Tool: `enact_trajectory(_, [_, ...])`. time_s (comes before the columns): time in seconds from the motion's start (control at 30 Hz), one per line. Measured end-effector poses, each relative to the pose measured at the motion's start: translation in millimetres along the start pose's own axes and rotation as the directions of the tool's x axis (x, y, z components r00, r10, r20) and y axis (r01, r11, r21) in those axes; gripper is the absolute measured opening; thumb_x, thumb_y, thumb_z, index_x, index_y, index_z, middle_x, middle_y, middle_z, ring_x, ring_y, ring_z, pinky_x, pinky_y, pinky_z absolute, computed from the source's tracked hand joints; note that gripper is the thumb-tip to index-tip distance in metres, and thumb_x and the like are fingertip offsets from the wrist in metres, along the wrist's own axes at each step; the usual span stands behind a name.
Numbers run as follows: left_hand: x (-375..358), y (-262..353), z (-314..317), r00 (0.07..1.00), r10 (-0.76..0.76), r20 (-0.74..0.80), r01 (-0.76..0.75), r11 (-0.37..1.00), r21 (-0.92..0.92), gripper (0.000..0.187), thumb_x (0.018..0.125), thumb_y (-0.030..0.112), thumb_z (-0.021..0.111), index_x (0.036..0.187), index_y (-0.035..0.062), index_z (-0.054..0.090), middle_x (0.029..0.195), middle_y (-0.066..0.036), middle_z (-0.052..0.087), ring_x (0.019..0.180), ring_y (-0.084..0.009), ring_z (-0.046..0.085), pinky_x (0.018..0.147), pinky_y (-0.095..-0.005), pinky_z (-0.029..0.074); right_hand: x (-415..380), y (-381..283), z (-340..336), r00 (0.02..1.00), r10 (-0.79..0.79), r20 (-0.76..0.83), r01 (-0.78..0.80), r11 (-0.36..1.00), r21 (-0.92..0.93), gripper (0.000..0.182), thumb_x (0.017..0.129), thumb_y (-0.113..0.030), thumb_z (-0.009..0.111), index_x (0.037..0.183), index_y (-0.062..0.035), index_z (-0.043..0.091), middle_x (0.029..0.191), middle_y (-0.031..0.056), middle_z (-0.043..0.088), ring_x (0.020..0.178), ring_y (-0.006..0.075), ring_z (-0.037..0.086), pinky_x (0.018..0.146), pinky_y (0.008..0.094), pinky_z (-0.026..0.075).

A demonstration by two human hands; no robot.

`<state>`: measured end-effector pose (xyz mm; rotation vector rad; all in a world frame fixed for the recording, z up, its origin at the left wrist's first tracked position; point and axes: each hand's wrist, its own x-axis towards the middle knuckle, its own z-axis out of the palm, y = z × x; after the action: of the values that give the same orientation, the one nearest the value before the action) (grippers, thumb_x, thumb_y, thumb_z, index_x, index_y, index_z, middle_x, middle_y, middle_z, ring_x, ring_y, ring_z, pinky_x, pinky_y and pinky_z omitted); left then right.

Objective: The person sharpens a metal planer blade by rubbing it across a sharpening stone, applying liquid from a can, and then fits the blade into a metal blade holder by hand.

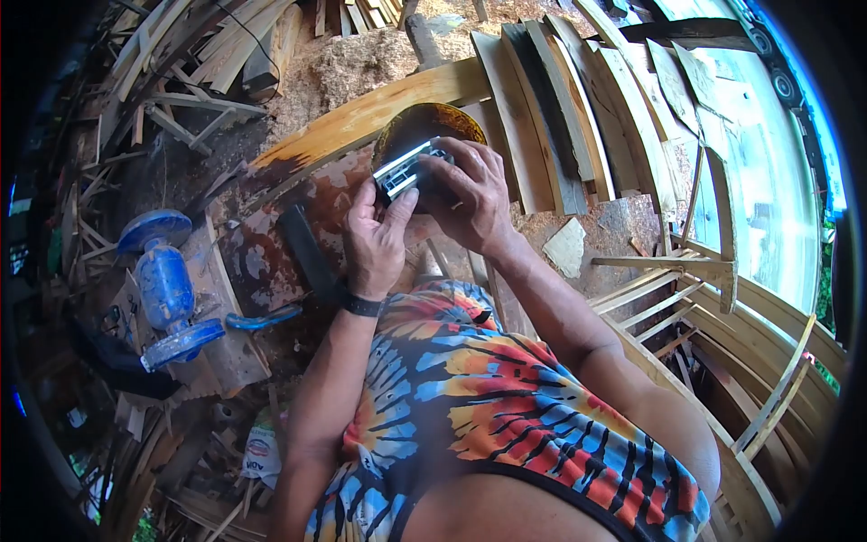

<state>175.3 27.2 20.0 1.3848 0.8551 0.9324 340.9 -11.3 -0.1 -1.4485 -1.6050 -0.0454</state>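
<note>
Both of my hands hold a small rectangular silver-and-black metal object (405, 173) up in front of my chest; its exact kind I cannot make out. My left hand (375, 239) grips its lower left end, thumb along the near edge. Over its upper right side curl the fingers of my right hand (470, 185), which hide part of it. Just behind stands a round, dark disc with a worn yellow rim (424, 117), partly covered by my hands. A dark band circles my left wrist.
A blue machine with round flanges (167, 289) stands at left, beside a blue handle (262, 318). A long plank (379, 108) lies beyond my hands. Several boards (560, 108) lean at upper right, above a wooden frame (686, 289). Sawdust (334, 68) covers the far ground.
</note>
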Motion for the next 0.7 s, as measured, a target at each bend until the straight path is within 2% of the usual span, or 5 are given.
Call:
enact_trajectory(0.13, [-1.1, 2.0, -1.0, 1.000, -0.004, 0.010, 0.005, 0.998, -0.067, 0.027, 0.099, 0.014, 0.066, 0.122, -0.0005, 0.062, 0.110, -0.005, 0.071, 0.099, -0.0101, 0.064, 0.089, -0.0269, 0.050, 2.0, 2.9, -6.2, 0.999, 0.021, 0.030, -0.020, 0.999, -0.041, 0.051, 0.066, -0.017, 0.083, 0.116, -0.0158, 0.072, 0.128, 0.0098, 0.062, 0.114, 0.0331, 0.059, 0.095, 0.0462, 0.045])
enact_trajectory(0.43, [-2.4, 3.7, -4.2, 0.999, 0.047, -0.001, -0.047, 0.999, 0.002, 0.028, 0.099, 0.015, 0.067, 0.121, -0.0008, 0.062, 0.110, -0.005, 0.069, 0.099, -0.0109, 0.063, 0.088, -0.0279, 0.051, 3.5, 4.9, -6.5, 0.999, -0.020, -0.029, 0.020, 1.000, -0.024, 0.048, 0.065, -0.017, 0.084, 0.112, -0.0173, 0.073, 0.128, 0.0092, 0.063, 0.114, 0.0319, 0.059, 0.094, 0.0447, 0.044])
enact_trajectory(0.7, [-3.9, 9.6, -1.1, 0.999, 0.039, -0.007, -0.040, 0.998, -0.057, 0.027, 0.099, 0.014, 0.066, 0.121, -0.0019, 0.062, 0.110, -0.006, 0.069, 0.100, -0.0109, 0.063, 0.088, -0.0276, 0.050, 4.8, 2.8, -9.9, 0.998, -0.037, -0.043, 0.037, 0.999, -0.011, 0.050, 0.064, -0.016, 0.085, 0.112, -0.0165, 0.073, 0.128, 0.0091, 0.063, 0.114, 0.0316, 0.059, 0.094, 0.0446, 0.044])
